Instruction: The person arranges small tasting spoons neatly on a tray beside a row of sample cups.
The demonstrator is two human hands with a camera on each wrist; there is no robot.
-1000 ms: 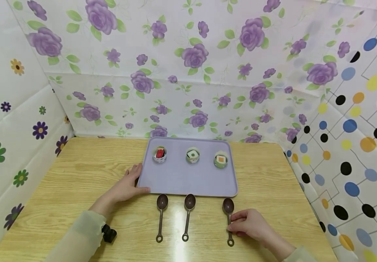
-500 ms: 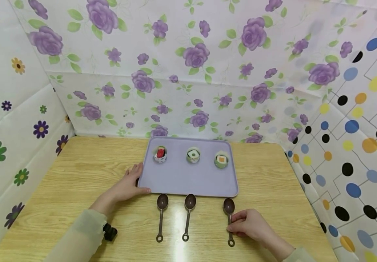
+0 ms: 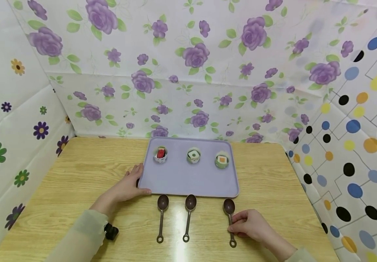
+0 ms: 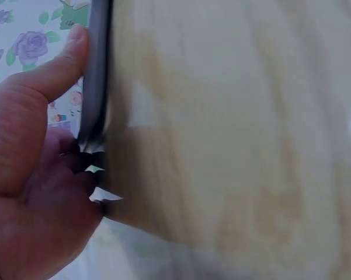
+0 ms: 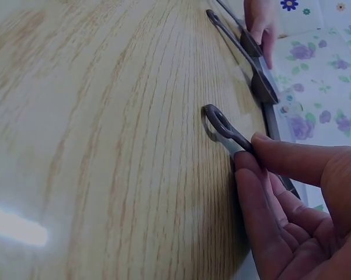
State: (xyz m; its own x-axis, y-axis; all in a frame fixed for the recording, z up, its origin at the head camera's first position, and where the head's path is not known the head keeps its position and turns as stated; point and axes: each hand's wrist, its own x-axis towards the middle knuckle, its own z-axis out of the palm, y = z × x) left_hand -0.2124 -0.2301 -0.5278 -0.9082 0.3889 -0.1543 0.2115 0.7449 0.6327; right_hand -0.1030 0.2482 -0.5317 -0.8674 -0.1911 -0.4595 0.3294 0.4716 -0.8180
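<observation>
In the head view my right hand (image 3: 252, 226) pinches the handle of the rightmost dark brown spoon (image 3: 229, 206) between thumb and fingers. The right wrist view shows its ring end (image 5: 219, 121) tilted above the wood. My left hand (image 3: 127, 185) rests at the near left corner of a lilac tray (image 3: 188, 182), thumb along the front edge and fingers along the left side. Two more brown spoons, a left one (image 3: 163, 202) and a middle one (image 3: 190, 202), lie in front of the tray, handles toward me. The left wrist view shows the thumb (image 4: 67, 64) against the tray's dark edge.
Three small cups stand in a row on the tray: one with a red-topped piece (image 3: 160, 154), one with a white-and-green piece (image 3: 193, 155), one with a white-and-orange piece (image 3: 222, 159). Patterned cloth (image 3: 195, 91) hangs behind the wooden table (image 3: 87, 163) and on both sides.
Almost nothing differs. Both hands, the tray and the spoons keep their places; the whole head view shifts by only a few pixels.
</observation>
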